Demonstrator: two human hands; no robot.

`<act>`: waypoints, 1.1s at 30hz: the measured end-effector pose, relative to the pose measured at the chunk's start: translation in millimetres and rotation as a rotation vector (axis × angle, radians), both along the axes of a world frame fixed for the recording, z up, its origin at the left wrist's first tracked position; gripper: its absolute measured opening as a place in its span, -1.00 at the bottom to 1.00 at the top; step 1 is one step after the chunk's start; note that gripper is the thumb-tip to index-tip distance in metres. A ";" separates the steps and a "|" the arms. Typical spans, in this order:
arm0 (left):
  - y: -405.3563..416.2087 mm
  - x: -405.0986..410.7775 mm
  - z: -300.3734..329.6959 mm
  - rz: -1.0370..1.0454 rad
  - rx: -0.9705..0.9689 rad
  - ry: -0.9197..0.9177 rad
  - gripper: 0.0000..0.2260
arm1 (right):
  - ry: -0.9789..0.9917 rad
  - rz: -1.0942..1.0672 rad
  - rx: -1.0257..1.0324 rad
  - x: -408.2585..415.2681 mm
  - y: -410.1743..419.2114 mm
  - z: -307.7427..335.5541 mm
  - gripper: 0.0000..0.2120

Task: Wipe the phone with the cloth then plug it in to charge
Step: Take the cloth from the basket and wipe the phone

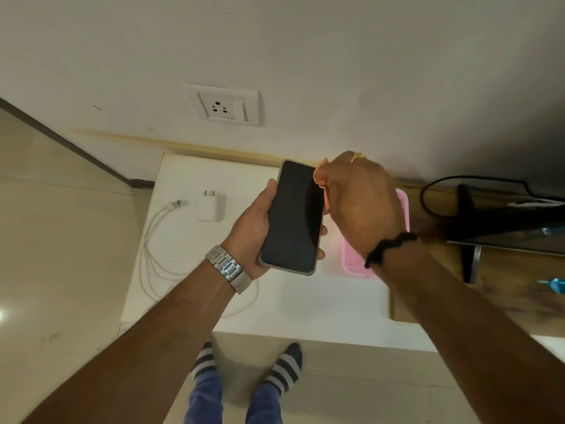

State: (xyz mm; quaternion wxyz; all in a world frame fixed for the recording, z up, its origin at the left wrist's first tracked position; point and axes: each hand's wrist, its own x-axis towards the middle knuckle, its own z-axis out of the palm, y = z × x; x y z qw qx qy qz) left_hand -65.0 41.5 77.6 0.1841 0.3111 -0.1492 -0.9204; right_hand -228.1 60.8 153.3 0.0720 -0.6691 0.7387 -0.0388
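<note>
My left hand (253,231) holds a dark-screened phone (292,218) upright above the white table, screen facing me. My right hand (357,203) is closed around a small orange cloth (321,185), of which only an edge shows, pressed against the phone's upper right edge. On the table to the left lie a white charger plug (211,206) and its coiled white cable (156,243). A white wall socket (227,108) sits on the wall above the table.
A pink plastic basket (354,264) lies on the white table (305,307) under my right wrist. A wooden surface (434,209) to the right carries a black stand (501,221) with a black cord. My feet in striped socks stand on the tiled floor below.
</note>
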 end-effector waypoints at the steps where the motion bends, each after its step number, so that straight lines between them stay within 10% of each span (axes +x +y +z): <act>1: -3.4 0.4 -0.9 0.016 0.003 -0.014 -0.40 | 0.006 -0.001 -0.016 4.6 2.3 1.6 -0.78; 17: -18.7 4.6 -2.1 0.116 -0.020 -0.081 -0.38 | -0.192 0.166 0.172 49.9 84.8 9.0 -0.77; 33: 12.1 -13.6 0.0 0.107 0.041 -0.213 -0.56 | -0.089 -0.027 -0.016 17.0 -6.0 -2.4 -0.82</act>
